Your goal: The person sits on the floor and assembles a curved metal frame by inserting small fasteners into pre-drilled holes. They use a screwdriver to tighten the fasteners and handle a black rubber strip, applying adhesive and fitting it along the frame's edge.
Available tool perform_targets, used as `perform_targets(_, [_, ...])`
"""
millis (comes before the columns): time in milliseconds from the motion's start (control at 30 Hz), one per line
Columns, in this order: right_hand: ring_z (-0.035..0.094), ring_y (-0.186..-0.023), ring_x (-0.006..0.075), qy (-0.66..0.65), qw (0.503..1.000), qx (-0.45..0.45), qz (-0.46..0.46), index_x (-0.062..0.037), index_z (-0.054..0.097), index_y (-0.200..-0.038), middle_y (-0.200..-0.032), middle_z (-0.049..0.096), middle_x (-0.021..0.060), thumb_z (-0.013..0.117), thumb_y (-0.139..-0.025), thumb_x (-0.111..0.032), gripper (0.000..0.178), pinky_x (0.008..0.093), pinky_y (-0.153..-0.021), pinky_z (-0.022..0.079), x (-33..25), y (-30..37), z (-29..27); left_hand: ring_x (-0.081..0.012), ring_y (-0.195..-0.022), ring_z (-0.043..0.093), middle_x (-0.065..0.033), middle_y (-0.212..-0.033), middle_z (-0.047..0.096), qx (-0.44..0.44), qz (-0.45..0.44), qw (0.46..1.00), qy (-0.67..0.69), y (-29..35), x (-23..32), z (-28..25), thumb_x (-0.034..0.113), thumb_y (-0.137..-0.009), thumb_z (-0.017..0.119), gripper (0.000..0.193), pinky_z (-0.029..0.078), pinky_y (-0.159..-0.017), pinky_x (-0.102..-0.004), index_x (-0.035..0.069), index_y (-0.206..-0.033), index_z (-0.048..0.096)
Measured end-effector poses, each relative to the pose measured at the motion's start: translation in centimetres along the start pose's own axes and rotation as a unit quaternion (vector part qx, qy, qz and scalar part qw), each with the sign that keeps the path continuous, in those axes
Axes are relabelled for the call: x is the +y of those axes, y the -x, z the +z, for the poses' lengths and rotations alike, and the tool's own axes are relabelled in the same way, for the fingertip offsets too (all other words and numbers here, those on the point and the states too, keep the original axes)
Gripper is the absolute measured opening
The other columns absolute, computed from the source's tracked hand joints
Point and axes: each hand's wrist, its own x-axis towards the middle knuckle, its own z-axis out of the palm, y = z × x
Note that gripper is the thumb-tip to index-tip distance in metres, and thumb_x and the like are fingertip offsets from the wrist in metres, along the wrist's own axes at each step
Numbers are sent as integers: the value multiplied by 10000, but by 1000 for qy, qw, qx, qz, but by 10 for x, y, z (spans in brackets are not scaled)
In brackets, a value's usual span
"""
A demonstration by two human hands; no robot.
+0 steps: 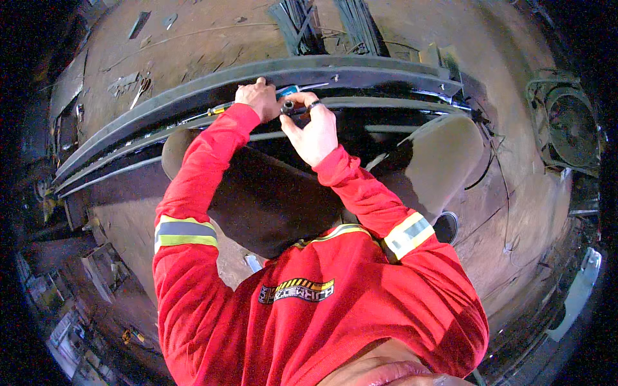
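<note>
Ring [288, 107], small, dark and round, with a hole facing up, is held over the long steel beams [386, 103] in the person's right hand [315, 130]. From where I stand, that hand's thumb and forefinger are curled nearly closed, pinching the ring by its sides. The left hand [257, 101] is just beside it, fingers bent; I cannot tell whether they hold anything. A blue-handled screwdriver [288, 91] is near both hands. The ring looks like metal, so I would expect it to be stiff, fairly light and hard to break, perhaps slippery if greasy. Its outer wall seems the best place to grip, leaving the hole free. Its rim catches some light; finer detail is too small to make out.
</note>
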Motion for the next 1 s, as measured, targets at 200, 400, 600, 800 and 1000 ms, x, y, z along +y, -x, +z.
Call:
perform_targets(200, [613, -671, 241, -11, 997, 55, 43, -43, 566, -876, -778, 620, 118, 683, -660, -58, 246, 326, -616, 487, -8, -15, 0, -363, -906, 608, -200, -928, 625, 18, -27, 998, 48, 2, -7, -14, 389, -733, 632, 410, 489, -764, -426, 46, -955, 611])
perform_targets(400, [624, -797, 314, 116, 993, 18, -18, -44, 625, -830, -819, 642, 156, 675, -642, -69, 196, 389, -721, 494, 44, -47, 32, -161, -643, 582, -85, -701, 607, 205, 7, 928, 311, 28, -97, -25, 259, -627, 773, 294, 455, -600, -308, 46, -769, 629])
perform_targets(600, [623, -811, 364, 302, 938, -154, 74, -95, 630, -927, -852, 647, 169, 649, -723, -225, 244, 453, -732, 507, 68, -62, 79, -102, -697, 589, -25, -774, 629, 281, -74, 764, 577, 23, -103, -40, 187, -780, 701, 193, 475, -606, -234, 36, -867, 620])
perform_targets(800, [568, -934, 301, 418, 868, -254, -82, -32, 613, -989, -959, 611, 138, 660, -725, -349, 415, 390, -856, 436, 52, -36, -29, -213, -675, 621, -92, -791, 572, 317, -88, 620, 712, 15, -86, -47, 251, -855, 618, 275, 568, -507, -349, 27, -922, 472])
perform_targets(1000, [544, -944, 294, 461, 838, -259, -130, -43, 617, -943, -962, 592, 109, 688, -648, -143, 319, 379, -834, 443, 112, -48, -114, -224, -621, 614, -131, -875, 518, 324, -57, 590, 737, -33, -31, -58, 182, -870, 575, 290, 552, -447, -328, -32, -1009, 437])
